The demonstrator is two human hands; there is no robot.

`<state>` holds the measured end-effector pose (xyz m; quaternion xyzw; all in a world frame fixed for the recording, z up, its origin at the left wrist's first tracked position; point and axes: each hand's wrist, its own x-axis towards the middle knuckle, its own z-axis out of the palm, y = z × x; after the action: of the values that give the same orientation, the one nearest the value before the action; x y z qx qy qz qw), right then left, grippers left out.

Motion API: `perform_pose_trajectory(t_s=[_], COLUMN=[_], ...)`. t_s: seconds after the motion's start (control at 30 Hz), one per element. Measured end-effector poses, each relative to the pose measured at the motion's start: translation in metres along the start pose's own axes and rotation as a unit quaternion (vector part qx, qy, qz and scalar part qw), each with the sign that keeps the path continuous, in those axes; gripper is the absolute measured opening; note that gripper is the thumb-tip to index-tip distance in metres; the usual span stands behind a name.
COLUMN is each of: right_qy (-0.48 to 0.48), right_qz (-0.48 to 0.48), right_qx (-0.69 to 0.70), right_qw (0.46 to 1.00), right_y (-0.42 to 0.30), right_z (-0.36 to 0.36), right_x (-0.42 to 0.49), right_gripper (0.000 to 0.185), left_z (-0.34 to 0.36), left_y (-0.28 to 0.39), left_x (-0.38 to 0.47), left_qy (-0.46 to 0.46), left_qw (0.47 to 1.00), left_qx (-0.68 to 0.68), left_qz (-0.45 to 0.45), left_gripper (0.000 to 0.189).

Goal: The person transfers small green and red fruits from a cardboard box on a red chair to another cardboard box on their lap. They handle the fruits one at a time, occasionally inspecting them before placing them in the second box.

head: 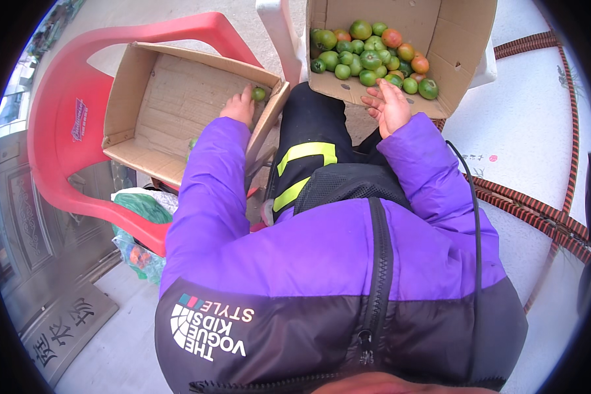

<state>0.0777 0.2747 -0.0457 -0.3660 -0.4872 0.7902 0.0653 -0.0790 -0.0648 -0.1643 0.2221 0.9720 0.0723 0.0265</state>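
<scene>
My left hand (238,106) reaches into a shallow cardboard box (177,93) on a red chair. Its fingers are beside a small green tomato (258,94) near the box's right end; whether they touch it is unclear. Another green tomato (192,144) shows partly behind my left sleeve. At the upper right, a second cardboard box (458,54) holds a heap of green and reddish tomatoes (371,60). My right hand (390,106) is over this box's near edge, palm partly up and fingers spread, with nothing seen in it, close to the nearest tomatoes.
The red plastic chair (54,128) curves around the left box. A white plastic chair (275,29) stands behind the right box. Plastic bags (140,212) lie below the red chair. White panels with striped edging (527,197) are at the right. A black cable runs down my jacket.
</scene>
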Motion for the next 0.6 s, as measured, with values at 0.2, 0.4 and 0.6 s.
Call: perform_pose_trajectory(t_s=[0.2,0.4,0.6], right_qy=[-0.104,-0.362,-0.378], right_qz=[0.051,0.127,0.147], right_qx=[-0.052,-0.117,-0.184], right_qw=[0.992,0.916,0.895], right_y=[-0.010,-0.014,-0.008], right_z=[0.018,0.059,0.053], right_x=[-0.016,-0.054,-0.051], right_gripper=[0.034,0.053,0.037], left_z=[-0.064,-0.150,-0.154], left_y=[0.033,0.131,0.160], left_x=[-0.012,-0.062,-0.069], left_qy=[0.203,0.053,0.013], left_qw=[0.908,0.860,0.779], left_qx=[-0.351,-0.504,-0.627], left_qz=[-0.108,0.061,0.002], left_gripper=[0.044,0.045,0.047])
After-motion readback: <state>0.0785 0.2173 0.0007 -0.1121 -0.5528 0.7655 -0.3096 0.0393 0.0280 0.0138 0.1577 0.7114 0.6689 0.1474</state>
